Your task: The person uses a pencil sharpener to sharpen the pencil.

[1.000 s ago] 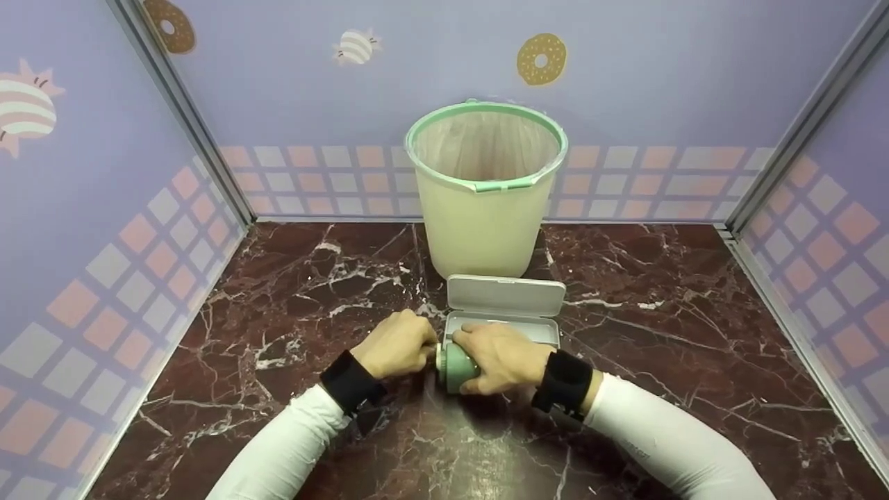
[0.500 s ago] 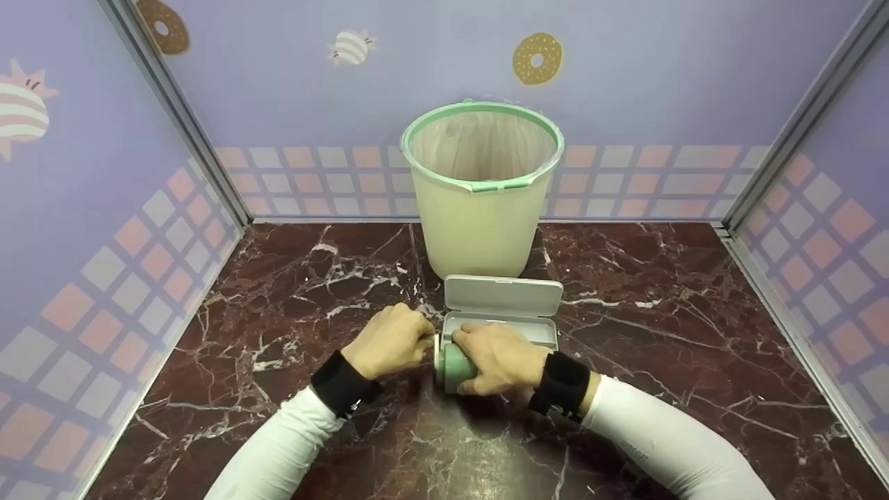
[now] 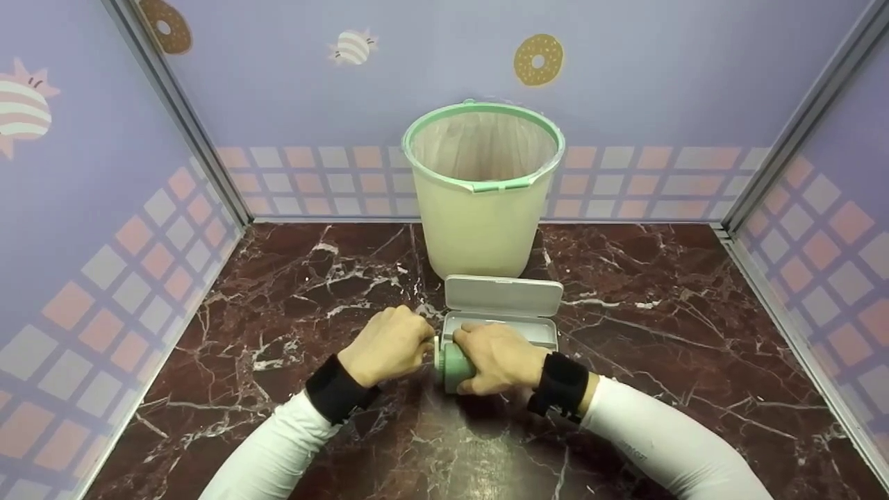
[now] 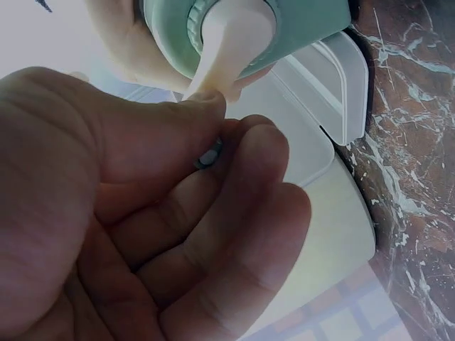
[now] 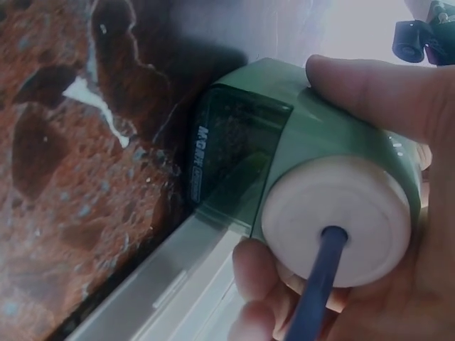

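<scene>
A green pencil sharpener lies on its side on the dark marble-patterned tabletop. My right hand grips its body from the right, thumb and fingers round it. In the right wrist view a dark bluish pencil sticks out of the sharpener's pale round face, beside a dark see-through window. My left hand pinches the white crank on the other end between thumb and forefinger, its other fingers loosely curled. Whatever lies inside the sharpener is hidden.
Right behind the sharpener, a pale grey pencil case lies with its lid raised, partly covered by my right hand. Farther back stands a cream bin with a green rim and a clear liner. Patterned purple walls enclose the table.
My left hand has shifted slightly left and up, and the visible part of the white crank has moved with it. The right hand holds the sharpener in nearly the same place.
</scene>
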A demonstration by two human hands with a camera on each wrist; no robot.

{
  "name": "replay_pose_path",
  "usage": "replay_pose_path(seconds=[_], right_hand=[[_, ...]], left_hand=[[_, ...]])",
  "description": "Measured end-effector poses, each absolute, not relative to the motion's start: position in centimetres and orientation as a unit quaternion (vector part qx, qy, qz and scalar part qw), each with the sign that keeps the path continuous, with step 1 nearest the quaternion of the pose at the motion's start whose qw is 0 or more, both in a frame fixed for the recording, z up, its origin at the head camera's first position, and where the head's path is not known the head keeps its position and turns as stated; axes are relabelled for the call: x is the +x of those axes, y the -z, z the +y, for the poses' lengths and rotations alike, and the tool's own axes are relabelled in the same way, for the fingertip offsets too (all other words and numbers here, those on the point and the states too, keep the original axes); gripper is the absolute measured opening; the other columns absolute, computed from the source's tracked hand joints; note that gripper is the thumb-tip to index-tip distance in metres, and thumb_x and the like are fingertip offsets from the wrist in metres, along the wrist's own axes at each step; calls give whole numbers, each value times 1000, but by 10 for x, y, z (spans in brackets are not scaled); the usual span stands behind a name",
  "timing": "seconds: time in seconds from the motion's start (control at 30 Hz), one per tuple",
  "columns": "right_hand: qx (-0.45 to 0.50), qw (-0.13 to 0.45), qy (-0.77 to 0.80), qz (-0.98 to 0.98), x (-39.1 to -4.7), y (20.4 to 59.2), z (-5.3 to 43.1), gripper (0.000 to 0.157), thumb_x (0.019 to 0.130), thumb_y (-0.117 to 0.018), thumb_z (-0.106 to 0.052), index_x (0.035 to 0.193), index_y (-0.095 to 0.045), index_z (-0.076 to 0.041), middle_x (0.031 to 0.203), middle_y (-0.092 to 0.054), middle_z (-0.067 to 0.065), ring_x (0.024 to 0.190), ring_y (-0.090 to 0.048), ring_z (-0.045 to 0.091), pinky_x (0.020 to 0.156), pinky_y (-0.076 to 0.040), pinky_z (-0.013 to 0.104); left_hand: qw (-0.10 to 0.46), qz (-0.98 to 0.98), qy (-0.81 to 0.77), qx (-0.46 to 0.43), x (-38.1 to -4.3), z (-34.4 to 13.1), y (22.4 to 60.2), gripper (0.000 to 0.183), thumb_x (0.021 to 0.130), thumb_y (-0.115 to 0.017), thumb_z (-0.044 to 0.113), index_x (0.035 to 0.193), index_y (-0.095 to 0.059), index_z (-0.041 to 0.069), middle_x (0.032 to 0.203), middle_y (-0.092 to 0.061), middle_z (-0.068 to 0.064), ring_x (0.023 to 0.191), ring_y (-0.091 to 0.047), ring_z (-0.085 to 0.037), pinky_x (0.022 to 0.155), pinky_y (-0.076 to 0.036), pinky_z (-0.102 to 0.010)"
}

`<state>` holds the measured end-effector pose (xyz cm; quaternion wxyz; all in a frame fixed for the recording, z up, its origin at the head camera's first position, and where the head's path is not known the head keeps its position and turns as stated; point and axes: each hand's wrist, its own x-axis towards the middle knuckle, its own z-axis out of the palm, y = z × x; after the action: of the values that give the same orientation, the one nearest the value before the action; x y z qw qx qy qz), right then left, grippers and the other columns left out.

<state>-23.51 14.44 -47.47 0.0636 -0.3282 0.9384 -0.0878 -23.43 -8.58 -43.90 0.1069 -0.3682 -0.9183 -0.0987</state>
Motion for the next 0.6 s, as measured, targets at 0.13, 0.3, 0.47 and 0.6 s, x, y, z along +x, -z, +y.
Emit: replay_pose_path(seconds=[0.13,0.3,0.47,0.6], right_hand=[[-323,69,88,940,-236,474,145,56,78,-94,-47,113,-63,-16,105,-67,-1,80,-61,14,71,-57,32],[-319,68,87,941,-236,474,145,56,78,-94,-47,112,-63,-16,104,-66,-1,80,-61,15,72,-57,33],[-330,54,87,938,-236,475,144,56,76,-95,-46,109,-63,-15,102,-66,-1,79,-60,15,70,-56,32],[-332,49,87,938,-235,477,143,55,76,-95,-46,109,-63,-15,102,-67,-1,78,-60,14,70,-55,32]], left_hand=[[105,-918,95,-372,-233,-84,436,28,82,-76,2,61,-63,14,61,-68,-4,53,-63,-25,53,-59,-44],[96,-917,98,-374,-229,-84,433,31,81,-75,1,59,-59,16,60,-67,-4,52,-62,-26,53,-59,-45],[106,-916,85,-377,-223,-84,433,34,76,-76,2,56,-53,18,56,-63,-3,49,-58,-24,50,-57,-45],[108,-919,69,-374,-219,-84,432,33,72,-74,2,56,-51,19,56,-62,-2,49,-56,-24,49,-56,-44]])
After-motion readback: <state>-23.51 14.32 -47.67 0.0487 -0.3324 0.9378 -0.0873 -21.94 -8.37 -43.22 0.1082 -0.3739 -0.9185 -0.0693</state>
